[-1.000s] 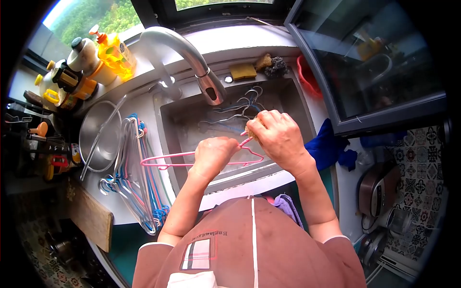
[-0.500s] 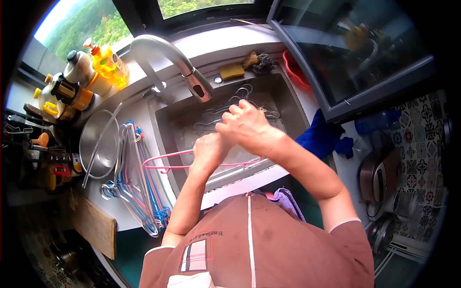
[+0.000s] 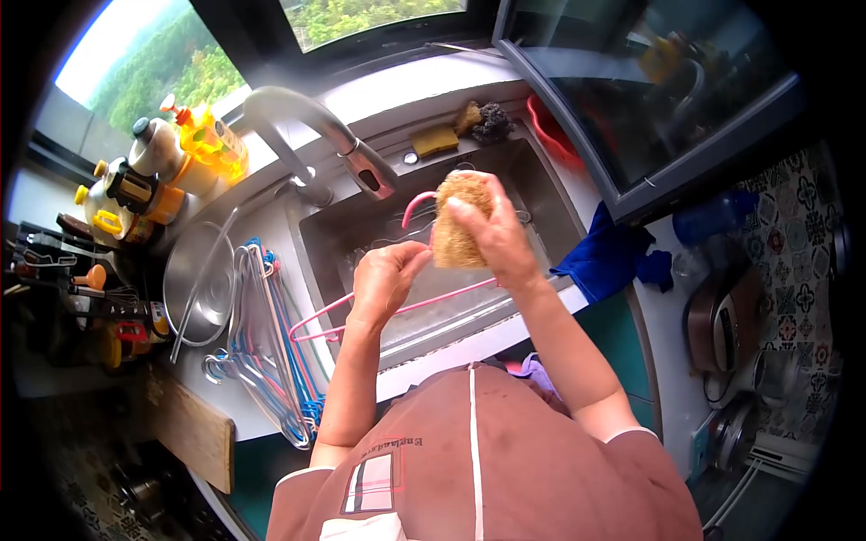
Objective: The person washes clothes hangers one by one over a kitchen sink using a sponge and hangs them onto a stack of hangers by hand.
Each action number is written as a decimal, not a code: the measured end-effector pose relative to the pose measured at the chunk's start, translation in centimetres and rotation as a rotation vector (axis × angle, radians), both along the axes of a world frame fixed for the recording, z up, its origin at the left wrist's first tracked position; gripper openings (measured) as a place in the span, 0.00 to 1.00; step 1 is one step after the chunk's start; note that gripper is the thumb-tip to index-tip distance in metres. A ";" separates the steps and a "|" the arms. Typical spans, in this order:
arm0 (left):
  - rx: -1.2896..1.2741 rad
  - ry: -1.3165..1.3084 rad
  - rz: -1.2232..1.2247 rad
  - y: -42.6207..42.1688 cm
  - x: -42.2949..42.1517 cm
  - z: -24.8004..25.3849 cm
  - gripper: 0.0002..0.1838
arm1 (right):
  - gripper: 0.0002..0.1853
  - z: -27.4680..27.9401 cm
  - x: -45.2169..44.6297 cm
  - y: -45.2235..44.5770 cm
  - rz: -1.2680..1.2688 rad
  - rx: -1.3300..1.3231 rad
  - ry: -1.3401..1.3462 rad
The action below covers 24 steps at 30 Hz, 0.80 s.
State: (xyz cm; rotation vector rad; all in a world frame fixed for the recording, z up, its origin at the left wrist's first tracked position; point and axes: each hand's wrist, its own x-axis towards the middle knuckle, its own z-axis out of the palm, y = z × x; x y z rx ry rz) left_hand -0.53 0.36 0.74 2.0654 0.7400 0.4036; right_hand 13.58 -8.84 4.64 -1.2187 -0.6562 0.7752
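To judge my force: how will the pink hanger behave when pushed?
The pink hanger should be light, being thin. It is probably stiff, extending from the left hand without obvious sagging. It might swivel if pushed at an end, since that hand appears to grip it near the hook.

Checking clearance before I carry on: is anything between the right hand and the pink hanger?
Yes: the tan fibrous scrubber in the right hand sits between that hand and the pink hanger, hiding part of the hanger beside its hook. Nothing visible stands between the left hand and the hanger.
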 end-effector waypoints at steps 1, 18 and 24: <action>0.032 -0.034 -0.001 -0.2 0.1 0.1 0.09 | 0.18 -0.6 -0.3 0.4 -0.020 -0.032 -0.100; -0.531 -0.258 -0.118 0.8 -1.4 1.2 0.06 | 0.15 0.8 1.1 -1.5 0.397 -0.240 -0.737; -0.535 -0.324 -0.054 1.3 -2.9 2.4 0.05 | 0.11 0.4 4.6 -3.0 0.390 -0.313 -0.788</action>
